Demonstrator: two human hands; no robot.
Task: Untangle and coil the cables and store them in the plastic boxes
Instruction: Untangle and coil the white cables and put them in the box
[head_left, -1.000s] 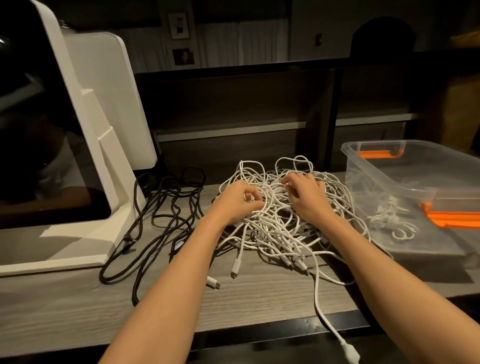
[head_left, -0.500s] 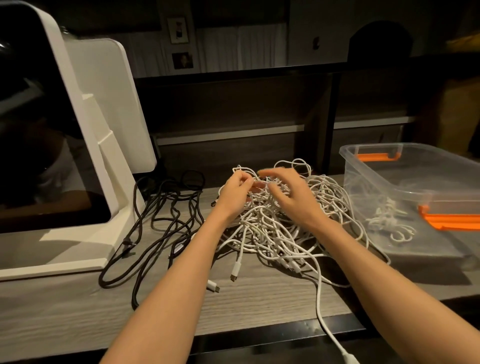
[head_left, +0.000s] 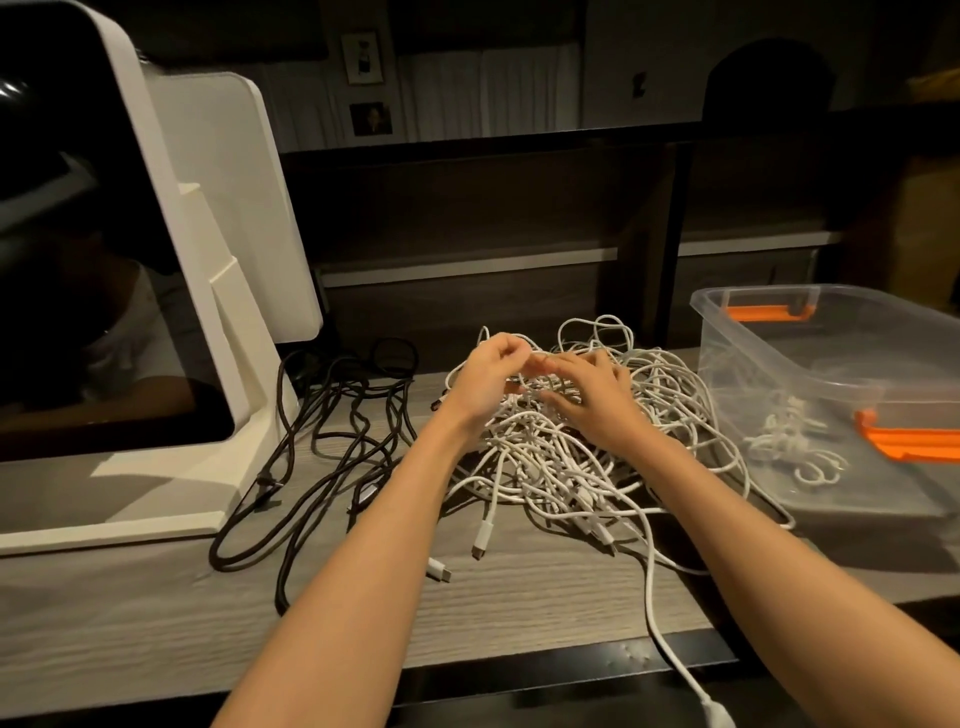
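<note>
Since a second ago your hands have closed together atop white cable pile (head_left: 566, 457) mid-table: left hand (head_left: 488, 382) now pinches strand, right hand (head_left: 592, 397) fingers spread, loosely touching. Untangling barely begun; plastic box (head_left: 753, 332) right holds one coil.

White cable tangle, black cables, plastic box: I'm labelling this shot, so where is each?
white cable tangle (head_left: 566, 467), head view, middle of heap.
black cables (head_left: 332, 441), head view, crossing strands.
plastic box (head_left: 769, 358), head view, near wall.
</note>
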